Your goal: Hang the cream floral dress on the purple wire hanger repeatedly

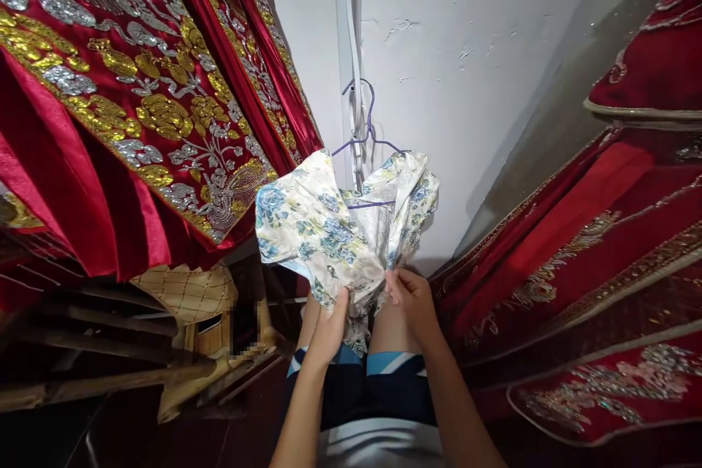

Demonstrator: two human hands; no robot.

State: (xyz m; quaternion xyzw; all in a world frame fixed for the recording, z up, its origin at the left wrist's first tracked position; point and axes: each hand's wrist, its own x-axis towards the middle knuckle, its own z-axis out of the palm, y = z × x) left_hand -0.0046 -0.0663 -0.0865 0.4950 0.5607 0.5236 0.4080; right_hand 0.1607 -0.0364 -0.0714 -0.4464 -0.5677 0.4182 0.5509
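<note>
Head view, from where I stand watching: a purple hanger (369,133) hangs against the white wall (439,80), its hook beside a pale strap (351,22). Draped from the hanger, with the neckline gaping, is a floral shirt (329,230) in cream, blue and yellow; its front spreads below the hanger, over the person's lap. Down at the shirt's lower part, below and slightly left of the hanger, the left hand (329,329) has its thumb laid on the cloth, and I can't tell how its other fingers sit behind. Below and right of the hanger, the right hand (410,296) pinches the front edge between thumb and forefinger. Left of the hanger falls red cloth with gold and silver sequins (180,88); lower on that side stands a wooden chair (191,376). Right of the hanger are beaded red garments (548,248).
</note>
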